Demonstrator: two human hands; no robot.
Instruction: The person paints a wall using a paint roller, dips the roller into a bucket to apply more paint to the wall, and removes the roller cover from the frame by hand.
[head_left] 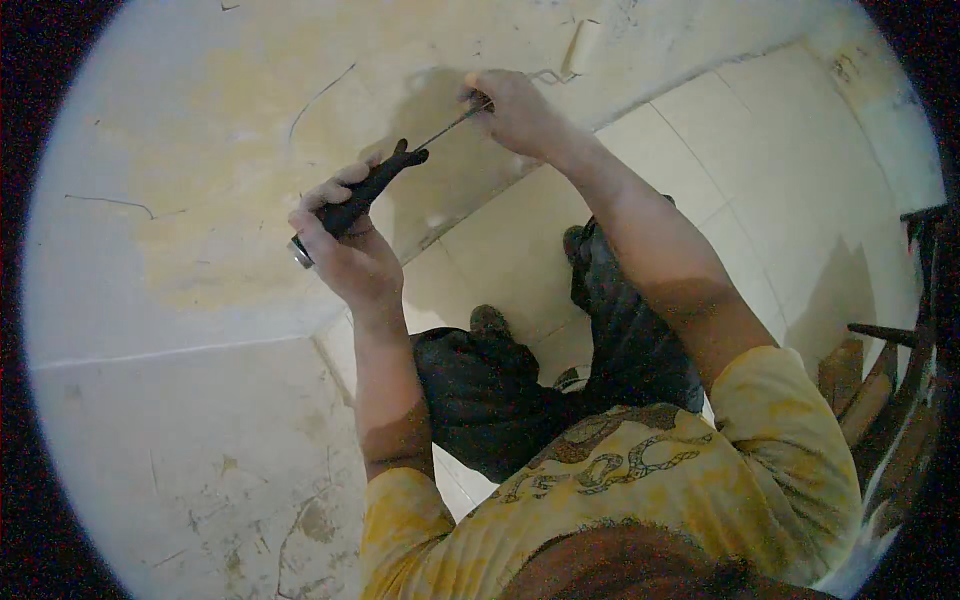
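My left hand [362, 268] is wrapped round the black handle of a putty knife [372, 190]. The handle has a metal cap at its lower left end and a flared guard at the other. From the guard a thin metal blade, seen nearly edge-on, runs up and right to my right hand [515, 112]. The right fingers are closed at the blade's far end, over a small dark brown patch that I cannot make out. Both hands are held out in front of the pale wall [230, 170], which has yellowish patches and several thin cracks or scratches.
A paint roller [583, 47] with a pale sleeve and wire frame is by the wall at upper right. Below the wall runs a tiled floor [690, 140]. A second wall [200, 450], stained and scuffed, is at lower left. Dark wooden furniture [915, 340] stands at the right edge.
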